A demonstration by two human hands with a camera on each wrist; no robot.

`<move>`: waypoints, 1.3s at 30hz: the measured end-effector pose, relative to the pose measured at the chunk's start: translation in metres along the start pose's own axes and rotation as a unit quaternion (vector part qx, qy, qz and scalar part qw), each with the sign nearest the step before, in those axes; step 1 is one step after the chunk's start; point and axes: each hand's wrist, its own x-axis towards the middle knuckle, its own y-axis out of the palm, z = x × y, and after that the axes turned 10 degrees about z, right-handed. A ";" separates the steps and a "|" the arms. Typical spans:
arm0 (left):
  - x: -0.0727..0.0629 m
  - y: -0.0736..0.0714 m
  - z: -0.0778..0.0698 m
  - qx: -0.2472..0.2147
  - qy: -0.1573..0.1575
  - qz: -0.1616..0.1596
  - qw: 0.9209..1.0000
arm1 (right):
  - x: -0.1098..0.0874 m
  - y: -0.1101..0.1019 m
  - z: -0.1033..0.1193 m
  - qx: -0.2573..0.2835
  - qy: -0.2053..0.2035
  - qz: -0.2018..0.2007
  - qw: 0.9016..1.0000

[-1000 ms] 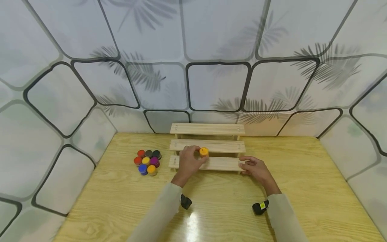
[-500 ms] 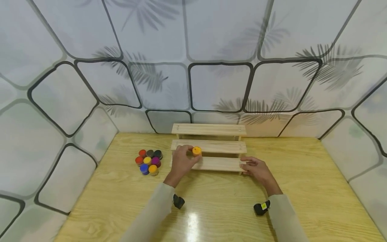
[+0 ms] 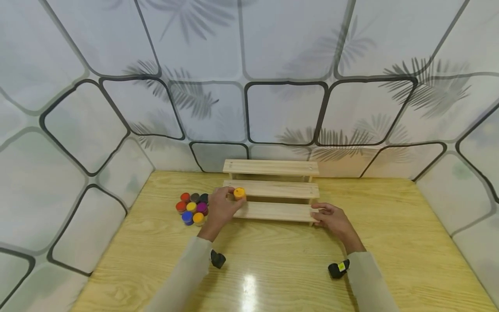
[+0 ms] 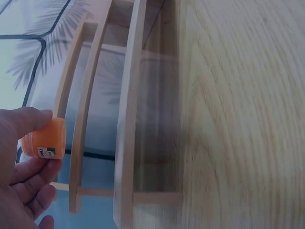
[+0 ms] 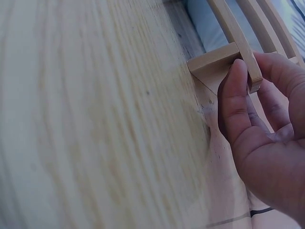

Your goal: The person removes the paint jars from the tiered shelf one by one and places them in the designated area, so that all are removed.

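Note:
My left hand (image 3: 220,208) pinches a small orange paint jar (image 3: 239,193) between thumb and fingers, above the left part of a three-tier wooden stand (image 3: 280,211). In the left wrist view the jar (image 4: 45,139) shows a small white and green label, and the stand's boards (image 4: 125,119) run past to the right of it. My right hand (image 3: 330,218) grips the right end of the lowest board. From the right wrist, the thumb and fingers sit on either side of that board's end (image 5: 248,57).
Left of the stand, several small paint jars (image 3: 191,207) in red, black, yellow, purple, blue and orange stand close together on the wooden table (image 3: 280,255). A patterned cloth wall (image 3: 286,112) rises right behind the stand.
My left hand has moved left along the stand with the orange paint jar, and its wrist now overlaps the jar group's right edge. The right hand keeps its hold on the board's end.

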 end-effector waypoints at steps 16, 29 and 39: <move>-0.006 -0.024 0.025 0.048 0.020 -0.026 0.998 | 0.001 -0.001 -0.002 0.000 0.000 0.006 1.000; -0.011 -0.038 0.044 0.061 0.012 -0.054 0.997 | 0.001 -0.002 -0.001 0.008 -0.001 0.004 1.000; -0.017 -0.047 0.056 0.056 -0.006 -0.066 0.996 | 0.001 0.000 -0.001 0.004 0.000 0.004 1.000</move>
